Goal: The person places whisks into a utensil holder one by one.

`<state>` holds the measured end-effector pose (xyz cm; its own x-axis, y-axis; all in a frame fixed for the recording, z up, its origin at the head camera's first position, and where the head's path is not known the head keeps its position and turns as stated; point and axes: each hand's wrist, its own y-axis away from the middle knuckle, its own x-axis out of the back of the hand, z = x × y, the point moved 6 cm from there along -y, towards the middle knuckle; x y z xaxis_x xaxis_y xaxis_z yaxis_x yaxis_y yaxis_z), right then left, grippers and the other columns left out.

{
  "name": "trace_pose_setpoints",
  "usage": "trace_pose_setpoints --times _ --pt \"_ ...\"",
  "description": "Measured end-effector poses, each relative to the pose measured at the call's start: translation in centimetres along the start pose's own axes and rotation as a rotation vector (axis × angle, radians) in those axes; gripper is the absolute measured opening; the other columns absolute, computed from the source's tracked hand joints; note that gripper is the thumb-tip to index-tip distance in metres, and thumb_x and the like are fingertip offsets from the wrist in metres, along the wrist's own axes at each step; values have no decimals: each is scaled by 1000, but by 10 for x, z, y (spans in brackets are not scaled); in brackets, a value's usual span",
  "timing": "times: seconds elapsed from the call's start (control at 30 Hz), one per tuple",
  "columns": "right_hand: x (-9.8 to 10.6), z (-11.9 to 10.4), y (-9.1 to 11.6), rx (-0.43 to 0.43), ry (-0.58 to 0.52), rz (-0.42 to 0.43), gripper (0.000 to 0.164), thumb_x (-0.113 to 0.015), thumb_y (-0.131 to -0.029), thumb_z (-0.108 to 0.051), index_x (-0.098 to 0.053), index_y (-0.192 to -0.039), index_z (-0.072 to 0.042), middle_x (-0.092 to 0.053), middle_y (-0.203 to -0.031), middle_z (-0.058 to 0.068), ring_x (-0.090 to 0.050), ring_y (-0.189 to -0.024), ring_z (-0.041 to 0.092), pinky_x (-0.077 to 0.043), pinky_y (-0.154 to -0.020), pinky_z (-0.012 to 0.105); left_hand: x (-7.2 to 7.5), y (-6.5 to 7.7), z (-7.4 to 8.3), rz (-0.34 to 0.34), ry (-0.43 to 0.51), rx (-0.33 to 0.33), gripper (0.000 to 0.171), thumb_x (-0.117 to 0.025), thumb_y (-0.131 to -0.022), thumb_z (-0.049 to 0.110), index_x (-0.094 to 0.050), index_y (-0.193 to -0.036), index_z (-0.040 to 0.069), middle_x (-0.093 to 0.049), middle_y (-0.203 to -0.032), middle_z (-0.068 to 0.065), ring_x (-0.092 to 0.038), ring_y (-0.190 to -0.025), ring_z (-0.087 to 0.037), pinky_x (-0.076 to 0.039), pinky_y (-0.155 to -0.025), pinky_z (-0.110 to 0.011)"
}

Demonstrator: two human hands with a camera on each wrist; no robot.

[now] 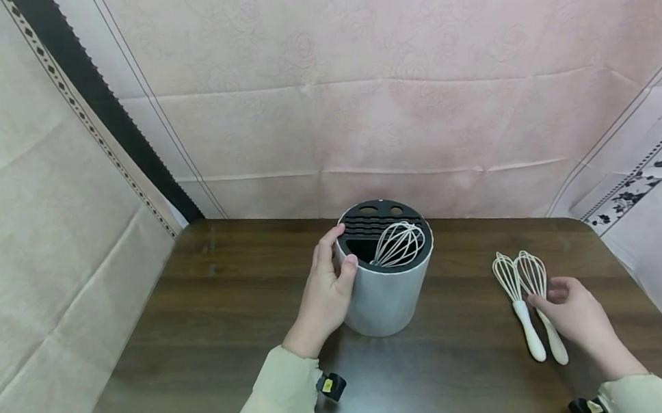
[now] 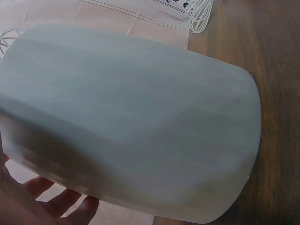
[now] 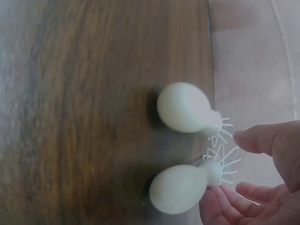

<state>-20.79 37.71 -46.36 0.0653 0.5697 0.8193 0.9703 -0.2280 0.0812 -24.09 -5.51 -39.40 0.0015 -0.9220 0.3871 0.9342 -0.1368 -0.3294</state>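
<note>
A light grey utensil holder with a dark slotted top stands upright on the table. My left hand grips its left side, thumb at the front and fingers around the far side. Inside its opening is a whisk, wire end up, handle hidden. To the right, two more white whisks lie side by side: a left whisk and a right whisk, wires pointing away. Over the right whisk reaches my right hand. In the right wrist view, its thumb and fingers are spread apart around that whisk's neck.
The brown wooden table ends at a pale cloth backdrop close behind the holder. Another pale cloth hangs along the left side. On the right hangs a cloth with a black floral border.
</note>
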Motion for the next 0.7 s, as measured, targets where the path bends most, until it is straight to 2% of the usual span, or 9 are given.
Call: trace_pose_setpoints --times 0.17,0.3,0.4,0.53,0.7 --pt "-3 6 -7 -1 24 -47 76 -57 -93 -46 -36 -134 15 -56 -115 35 -54 -103 47 -46 -77 51 0 0 -1 3 5 -5 51 -39 -101 49 -22 -148 41 -27 -151 1 -40 -130 -24 -41 -100 -52" --pt "-5 14 -12 -28 14 -82 71 -57 -94 -43 -40 -130 16 -58 -110 34 -58 -97 41 -49 -69 40 -2 -1 -2 0 6 -11 51 -38 -101 50 -22 -148 42 -27 -151 2 -40 -130 -24 -41 -100 -53" --pt "-7 21 -16 -51 -29 -132 65 -58 -94 -39 -46 -124 17 -59 -108 31 -59 -93 34 -48 -65 33 -2 -2 -2 2 -2 -12 50 -38 -100 51 -21 -147 44 -26 -151 4 -39 -130 -24 -41 -100 -53" --pt "-8 26 -21 -83 -100 -199 58 -60 -94 -38 -52 -117 14 -58 -107 25 -57 -90 27 -49 -66 32 -2 -2 -4 12 -7 -6 50 -38 -100 50 -21 -147 45 -25 -151 6 -39 -131 -23 -40 -99 -54" --pt "-9 27 -23 -101 -155 -233 53 -61 -94 -35 -52 -112 14 -55 -105 21 -57 -86 21 -52 -68 32 -3 -2 -5 9 -7 -1 50 -38 -100 50 -21 -147 46 -26 -151 7 -38 -131 -22 -40 -100 -53"
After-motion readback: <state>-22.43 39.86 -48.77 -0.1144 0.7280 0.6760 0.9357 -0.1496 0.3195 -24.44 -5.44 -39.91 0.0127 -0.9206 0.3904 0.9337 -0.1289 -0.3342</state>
